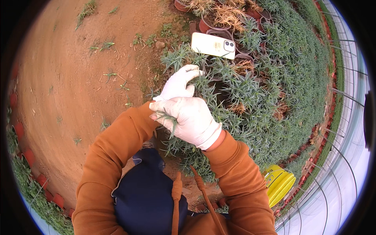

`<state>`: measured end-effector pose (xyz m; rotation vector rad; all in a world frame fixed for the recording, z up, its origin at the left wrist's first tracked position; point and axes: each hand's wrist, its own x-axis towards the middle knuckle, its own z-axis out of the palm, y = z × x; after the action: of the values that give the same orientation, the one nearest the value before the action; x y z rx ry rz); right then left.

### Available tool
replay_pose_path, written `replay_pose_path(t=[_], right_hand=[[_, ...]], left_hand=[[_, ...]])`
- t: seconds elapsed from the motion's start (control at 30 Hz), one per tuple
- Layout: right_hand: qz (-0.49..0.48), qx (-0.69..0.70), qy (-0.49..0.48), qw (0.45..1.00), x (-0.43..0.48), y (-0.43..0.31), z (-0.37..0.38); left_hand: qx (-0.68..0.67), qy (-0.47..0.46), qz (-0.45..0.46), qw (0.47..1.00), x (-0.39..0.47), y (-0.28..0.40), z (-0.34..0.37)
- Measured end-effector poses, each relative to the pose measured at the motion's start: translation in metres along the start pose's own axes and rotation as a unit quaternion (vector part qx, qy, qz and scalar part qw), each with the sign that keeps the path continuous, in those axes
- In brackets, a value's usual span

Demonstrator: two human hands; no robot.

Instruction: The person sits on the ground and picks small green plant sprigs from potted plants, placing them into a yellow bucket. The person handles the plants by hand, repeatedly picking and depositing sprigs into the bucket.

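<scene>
My left hand (180,82), in a white glove, reaches over the edge of the green narrow-leaved potted plants (246,91), fingers apart and nothing seen in them. Nearer to me, my right hand (189,120), also in a white glove, is closed on a small green plant cutting (168,118) and overlaps the left wrist. Beyond my left hand, a pale yellow smartphone (210,45) lies back up across the rims of plastic pots and leaves.
Bare brown soil (70,73) spreads to the left with scattered green cuttings (110,74) on it. Dry brown plants (229,16) stand in pots at the top. A yellow bucket (277,185) is at lower right; red pots (29,157) line the lower left.
</scene>
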<state>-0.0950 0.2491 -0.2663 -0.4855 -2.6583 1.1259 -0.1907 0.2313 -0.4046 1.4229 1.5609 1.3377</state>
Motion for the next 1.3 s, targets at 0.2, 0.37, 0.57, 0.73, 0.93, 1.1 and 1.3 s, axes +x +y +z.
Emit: replay_pose_path(t=[0.2, 0.37, 0.57, 0.73, 0.93, 1.1, 1.3], right_hand=[[0.363, 0.269, 0.307, 0.838, -0.028, 0.090, -0.065], [0.311, 0.100, 0.231, 0.916, -0.015, 0.149, -0.064], [0.384, 0.016, 0.166, 0.908, -0.049, 0.174, -0.065], [0.344, 0.075, 0.190, 0.917, -0.064, 0.171, -0.064], [0.332, 0.150, 0.231, 0.902, -0.063, 0.173, -0.060], [0.329, 0.051, 0.208, 0.920, -0.054, 0.166, -0.053], [0.210, -0.157, 0.237, 0.935, -0.061, 0.171, -0.033]], left_hand=[[0.171, -0.005, 0.044, 0.984, 0.047, 0.025, -0.006], [0.312, -0.139, 0.021, 0.940, 0.069, 0.027, 0.038], [0.101, -0.053, -0.105, 0.988, 0.066, 0.000, 0.045], [0.155, -0.076, -0.056, 0.983, 0.070, 0.008, 0.045], [0.170, -0.074, -0.025, 0.982, 0.082, 0.005, 0.053], [0.187, -0.071, -0.019, 0.980, 0.082, 0.005, 0.059], [0.207, -0.060, -0.026, 0.976, 0.088, 0.000, 0.073]])
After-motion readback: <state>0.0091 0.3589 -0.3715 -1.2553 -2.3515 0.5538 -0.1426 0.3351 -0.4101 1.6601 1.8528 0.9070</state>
